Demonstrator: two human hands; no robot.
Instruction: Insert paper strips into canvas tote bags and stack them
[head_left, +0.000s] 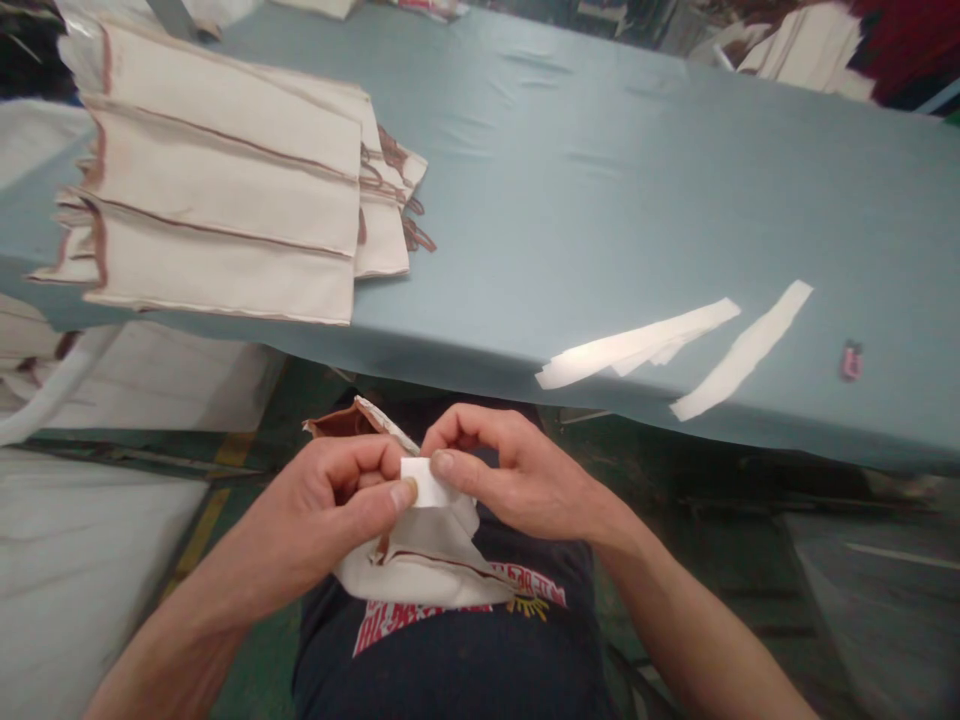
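Both hands are held close to my body, below the near edge of the blue-grey table (600, 180). My left hand (337, 500) is closed on a bunched cream cloth piece with brown trim (420, 560), its thumb pressing a small white tag (424, 485). My right hand (510, 470) pinches the same white tag from the other side, thumb on top. The cloth hangs down over my dark printed shirt.
A stack of folded cream cloth pieces with brown edging (225, 190) lies on the table's left. White strips (637, 345) and another strip (742, 350) lie near the front edge, with a small pink object (851, 360) at right. More cream fabric (97, 380) sits below left.
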